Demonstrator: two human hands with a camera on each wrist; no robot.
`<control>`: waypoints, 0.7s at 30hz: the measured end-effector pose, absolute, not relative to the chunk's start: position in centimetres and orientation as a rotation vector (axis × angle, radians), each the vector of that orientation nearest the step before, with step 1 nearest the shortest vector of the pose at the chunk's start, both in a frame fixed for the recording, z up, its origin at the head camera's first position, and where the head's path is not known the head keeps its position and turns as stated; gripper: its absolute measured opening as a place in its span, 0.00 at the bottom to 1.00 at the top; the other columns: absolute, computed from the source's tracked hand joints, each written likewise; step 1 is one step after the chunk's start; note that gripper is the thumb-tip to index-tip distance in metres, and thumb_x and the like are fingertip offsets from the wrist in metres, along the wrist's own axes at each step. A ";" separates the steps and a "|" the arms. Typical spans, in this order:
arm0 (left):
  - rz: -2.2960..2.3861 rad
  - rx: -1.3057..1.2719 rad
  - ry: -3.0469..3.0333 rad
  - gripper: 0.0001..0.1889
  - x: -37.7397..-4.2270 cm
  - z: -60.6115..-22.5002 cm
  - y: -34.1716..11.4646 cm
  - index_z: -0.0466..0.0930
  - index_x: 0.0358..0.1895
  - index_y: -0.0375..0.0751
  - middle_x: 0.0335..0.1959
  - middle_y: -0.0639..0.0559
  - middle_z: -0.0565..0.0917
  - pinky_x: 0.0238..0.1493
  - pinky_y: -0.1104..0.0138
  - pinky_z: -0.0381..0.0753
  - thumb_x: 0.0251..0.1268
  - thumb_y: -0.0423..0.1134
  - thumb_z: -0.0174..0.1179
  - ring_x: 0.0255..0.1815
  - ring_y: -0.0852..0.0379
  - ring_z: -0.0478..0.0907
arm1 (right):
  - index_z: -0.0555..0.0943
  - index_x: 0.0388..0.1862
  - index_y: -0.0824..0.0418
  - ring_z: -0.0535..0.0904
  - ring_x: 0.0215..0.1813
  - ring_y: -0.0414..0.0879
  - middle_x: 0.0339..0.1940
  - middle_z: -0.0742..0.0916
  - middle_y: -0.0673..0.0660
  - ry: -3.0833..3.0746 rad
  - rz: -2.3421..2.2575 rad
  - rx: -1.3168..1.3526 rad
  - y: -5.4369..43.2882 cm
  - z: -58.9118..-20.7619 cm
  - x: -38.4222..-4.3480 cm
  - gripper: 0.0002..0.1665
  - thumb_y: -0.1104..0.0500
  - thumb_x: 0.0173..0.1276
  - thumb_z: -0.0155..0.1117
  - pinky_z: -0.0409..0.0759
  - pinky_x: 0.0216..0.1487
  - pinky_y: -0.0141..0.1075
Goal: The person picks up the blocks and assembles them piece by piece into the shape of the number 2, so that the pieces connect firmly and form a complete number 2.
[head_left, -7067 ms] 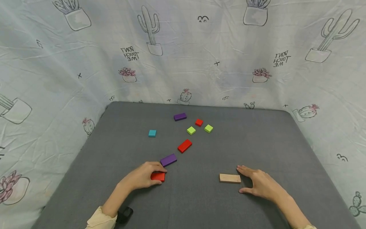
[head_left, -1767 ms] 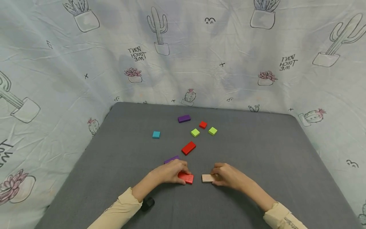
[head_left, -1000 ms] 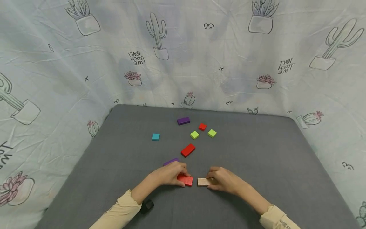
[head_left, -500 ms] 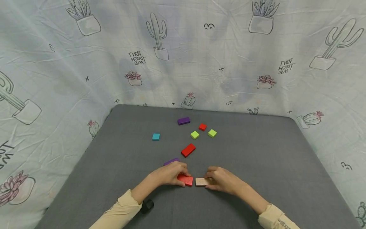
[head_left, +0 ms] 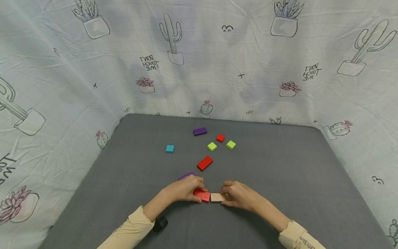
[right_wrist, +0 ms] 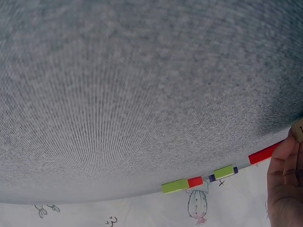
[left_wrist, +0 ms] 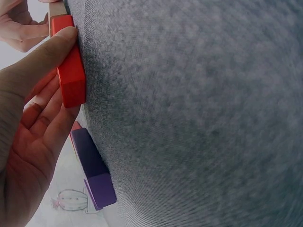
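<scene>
My left hand [head_left: 186,188] pinches a red wooden block [head_left: 202,196] between thumb and fingers, flat on the grey table [head_left: 280,166]. Facing it, my right hand [head_left: 240,195] grips the right part of a plain wood block [head_left: 216,197], which lies in line with the red one. Their near ends meet or almost meet in the head view. In the left wrist view the thumb lies along the red block [left_wrist: 71,78], and the wood block [left_wrist: 57,9] shows beyond its far end. Just behind my left hand, a purple block [head_left: 187,175] is partly covered.
Farther back lie another red block [head_left: 205,163], a blue square [head_left: 169,149], two lime squares [head_left: 212,146], a small red square [head_left: 220,138] and a second purple block [head_left: 200,131]. A black wrist device [head_left: 160,224] sits under the left forearm. Cactus-print cloth [head_left: 199,58] hangs behind the table.
My left hand took the red block to the right, toward the middle. My right hand took hold of the wood block and slid it left until the gap to the red block closed nearly or fully.
</scene>
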State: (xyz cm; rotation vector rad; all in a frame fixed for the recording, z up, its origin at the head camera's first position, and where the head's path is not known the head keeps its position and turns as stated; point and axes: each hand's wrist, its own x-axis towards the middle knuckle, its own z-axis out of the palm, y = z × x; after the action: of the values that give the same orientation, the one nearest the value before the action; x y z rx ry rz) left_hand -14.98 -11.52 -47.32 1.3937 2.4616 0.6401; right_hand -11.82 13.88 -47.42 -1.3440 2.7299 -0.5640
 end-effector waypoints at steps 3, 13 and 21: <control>0.642 1.394 2.464 0.16 -15.0 -47.3 -11.6 0.86 0.43 0.40 0.33 0.56 0.80 0.35 0.80 0.71 0.51 0.42 0.74 0.32 0.69 0.72 | 0.85 0.37 0.60 0.69 0.30 0.30 0.31 0.80 0.47 2.730 -0.569 -1.384 13.8 -47.6 -11.9 0.13 0.54 0.57 0.74 0.71 0.31 0.24; 0.629 1.389 2.470 0.16 -15.0 -47.5 -11.7 0.86 0.43 0.40 0.32 0.57 0.79 0.33 0.80 0.69 0.51 0.43 0.74 0.30 0.69 0.70 | 0.84 0.44 0.64 0.74 0.36 0.35 0.35 0.79 0.49 2.699 -0.655 -1.482 12.9 -48.4 -12.0 0.24 0.48 0.55 0.74 0.75 0.37 0.26; 0.637 1.407 2.476 0.17 -15.1 -47.7 -11.6 0.87 0.43 0.41 0.32 0.57 0.80 0.34 0.80 0.70 0.50 0.43 0.74 0.31 0.69 0.71 | 0.84 0.40 0.62 0.76 0.36 0.36 0.34 0.82 0.50 2.722 -0.699 -1.567 11.5 -49.0 -12.2 0.21 0.49 0.54 0.74 0.77 0.40 0.28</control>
State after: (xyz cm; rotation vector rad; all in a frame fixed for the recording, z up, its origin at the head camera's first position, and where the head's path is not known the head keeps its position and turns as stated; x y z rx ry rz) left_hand -15.08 -11.58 -47.72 1.4068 2.4762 0.6371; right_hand -12.22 11.47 -48.97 -1.5674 2.7223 -0.6990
